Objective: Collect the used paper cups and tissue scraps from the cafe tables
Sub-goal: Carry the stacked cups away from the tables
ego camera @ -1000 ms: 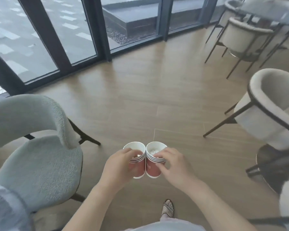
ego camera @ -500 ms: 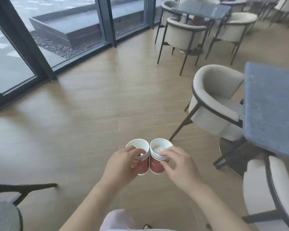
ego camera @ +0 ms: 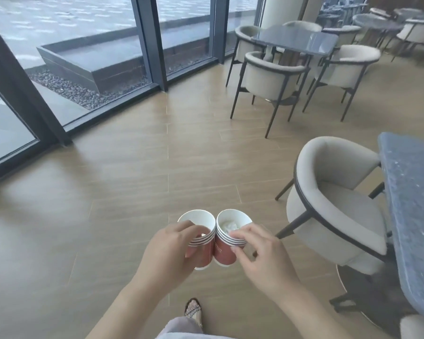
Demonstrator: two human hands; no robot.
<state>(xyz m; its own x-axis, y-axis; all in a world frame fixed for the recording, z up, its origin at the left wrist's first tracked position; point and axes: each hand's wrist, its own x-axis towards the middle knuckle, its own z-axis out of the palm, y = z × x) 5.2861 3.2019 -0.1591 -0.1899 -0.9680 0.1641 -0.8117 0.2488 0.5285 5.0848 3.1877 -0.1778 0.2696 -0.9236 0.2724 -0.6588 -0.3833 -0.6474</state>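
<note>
Wood-plank floor (ego camera: 132,192) is stretching under a sandal (ego camera: 194,310) at 6 o'clock. Just beyond it, the left hand (ego camera: 167,250) is wrapping its fingers (ego camera: 181,227) round the left stack (ego camera: 205,256) of red paper cups, with one fingertip hooking over the rim. The right hand (ego camera: 262,255) is pinching the right stack (ego camera: 224,253) near its lip, beside a crumpled tissue (ego camera: 230,226) sitting in the top cup. Both stacks are touching side to side and tilting away from the person.

That right pinch looks light. With the cups tipping forward, the tissue could be jolted out, or the nested cups could slide apart. A chair (ego camera: 335,211) at 3 o'clock is splaying a dark leg toward the walking line and could catch a foot.

Pale print on the right stack is too blurred to read. Nothing legible is showing on the tabletop (ego camera: 414,204) at 3 o'clock, the far tabletop (ego camera: 294,40) at 1 o'clock, or the windows (ego camera: 83,45) at 11 o'clock.
</note>
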